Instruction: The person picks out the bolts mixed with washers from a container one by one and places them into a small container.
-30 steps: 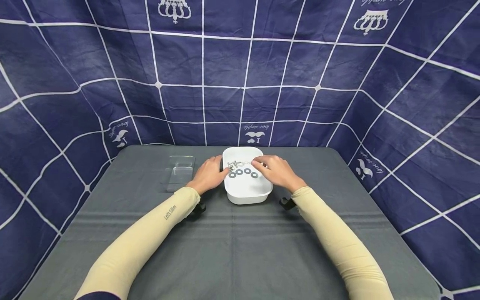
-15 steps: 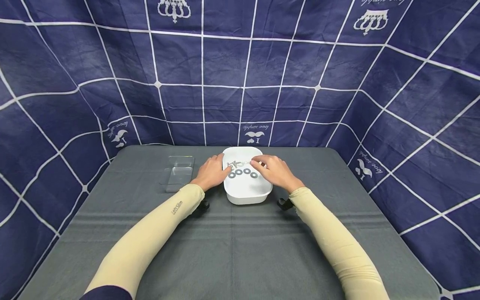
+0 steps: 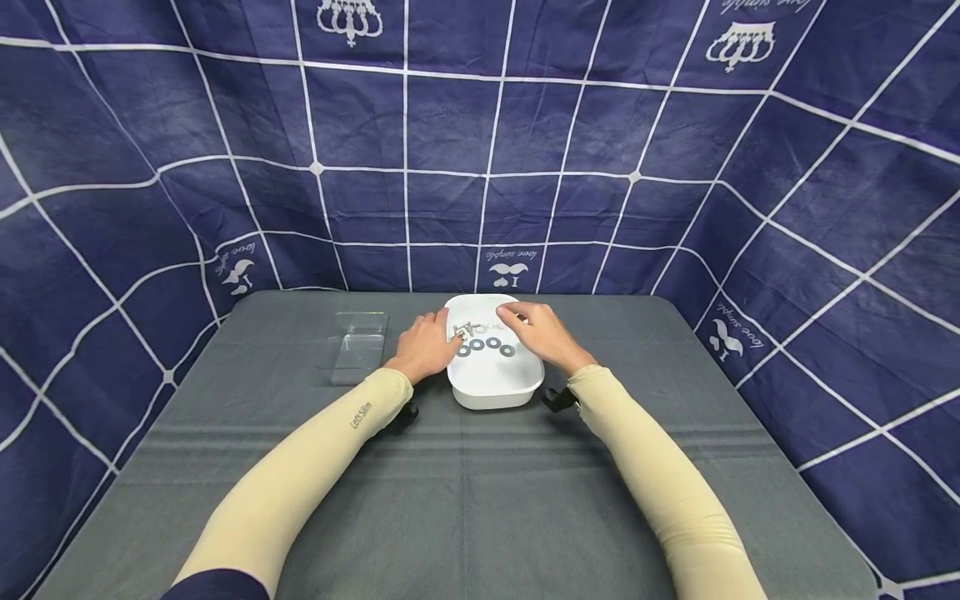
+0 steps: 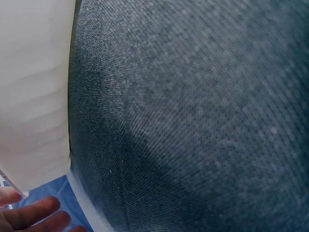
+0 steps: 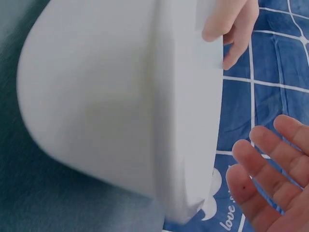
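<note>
A white plastic tub (image 3: 495, 379) stands upright on the table. Inside lie several grey washers (image 3: 492, 342), a small cluster of silver screw-like pieces (image 3: 470, 327) and some pale, clear bits (image 3: 493, 326). My left hand (image 3: 423, 343) lies along the tub's left rim, its thumb reaching over the edge beside the silver pieces. In the left wrist view its fingers (image 4: 46, 205) extend past the tub's corner. My right hand (image 3: 546, 335) hovers over the right rim, thumb and index bent inward above the tub. The right wrist view shows its other fingers (image 5: 251, 164) relaxed and spread.
Left of the tub sits a clear plastic box (image 3: 361, 348) with compartments. Grey cloth (image 3: 465, 483) covers the table, and a dark blue curtain with white lines (image 3: 450, 208) hangs behind and at both sides.
My right hand has shifted slightly back and up from the small pieces, its fingertips now nearer the tub's far end. The left hand has slid slightly toward the tub; the washers stay put.
</note>
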A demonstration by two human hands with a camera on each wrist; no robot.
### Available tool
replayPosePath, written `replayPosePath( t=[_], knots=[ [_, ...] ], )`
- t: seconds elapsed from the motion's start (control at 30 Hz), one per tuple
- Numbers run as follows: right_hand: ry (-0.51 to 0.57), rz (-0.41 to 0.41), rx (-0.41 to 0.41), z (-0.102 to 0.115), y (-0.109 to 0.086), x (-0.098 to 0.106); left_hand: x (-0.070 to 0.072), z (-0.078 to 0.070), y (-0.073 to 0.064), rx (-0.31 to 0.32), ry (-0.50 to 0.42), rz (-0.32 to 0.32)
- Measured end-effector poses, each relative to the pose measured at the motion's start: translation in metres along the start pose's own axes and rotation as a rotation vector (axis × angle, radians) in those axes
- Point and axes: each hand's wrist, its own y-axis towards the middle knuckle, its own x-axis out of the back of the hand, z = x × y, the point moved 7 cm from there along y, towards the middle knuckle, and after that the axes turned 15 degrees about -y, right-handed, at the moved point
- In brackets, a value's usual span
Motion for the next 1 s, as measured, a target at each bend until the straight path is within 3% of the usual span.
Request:
replayPosePath(
  t=[0.27,0.5,0.67,1.0],
  knots=[
    [0.106,-0.02,-0.025,0.001,0.014,-0.002,-0.003,0.0,0.0,0.029,0.041,0.015],
    [0.167,-0.011,-0.112,-0.003,0.027,-0.006,-0.002,-0.001,-0.001,0.024,0.048,0.011],
    [0.215,0.001,-0.165,-0.006,0.037,-0.015,-0.001,-0.001,-0.002,0.027,0.049,0.013],
    [0.241,-0.002,-0.197,-0.009,0.048,-0.033,-0.002,-0.001,0.0,0.022,0.06,0.014]
  ],
)
